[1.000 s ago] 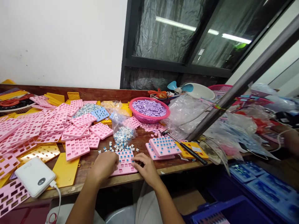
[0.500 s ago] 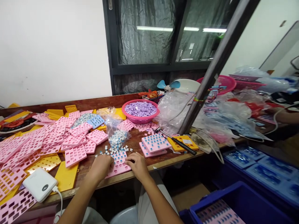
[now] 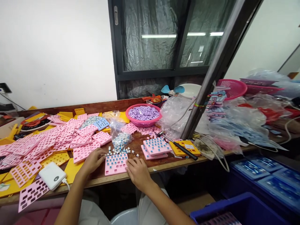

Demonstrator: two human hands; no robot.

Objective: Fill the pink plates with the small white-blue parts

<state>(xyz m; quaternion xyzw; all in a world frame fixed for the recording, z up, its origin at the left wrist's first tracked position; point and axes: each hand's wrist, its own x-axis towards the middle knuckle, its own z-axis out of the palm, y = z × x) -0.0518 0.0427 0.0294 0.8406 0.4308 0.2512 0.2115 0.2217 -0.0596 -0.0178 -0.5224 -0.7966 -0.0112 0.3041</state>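
A pink plate (image 3: 118,170) with rows of square holes lies at the table's front edge. Small blue-and-white keyboard switches (image 3: 113,162) fill many of its upper holes, while several lower holes show bare. My right hand (image 3: 138,172) rests against the plate's right edge, fingers bent over it. Left of the plate is my left hand (image 3: 93,161), its thumb and fingers a little apart and nothing visible between them. Loose switches (image 3: 117,150) are scattered just behind the plate, spilling from a clear bag of switches (image 3: 121,140).
Right of the plate sits a stack of pink plates (image 3: 157,147), then a hammer (image 3: 185,149) on yellow plates (image 3: 195,146). Pink plates (image 3: 81,153) and a white power bank (image 3: 52,175) crowd the left. Behind are a pink basket (image 3: 143,122) and a slanted metal post (image 3: 203,93).
My left hand has moved left, off the plate. My right hand has flattened from a pinch onto the plate's right edge. The camera view has shifted slightly.
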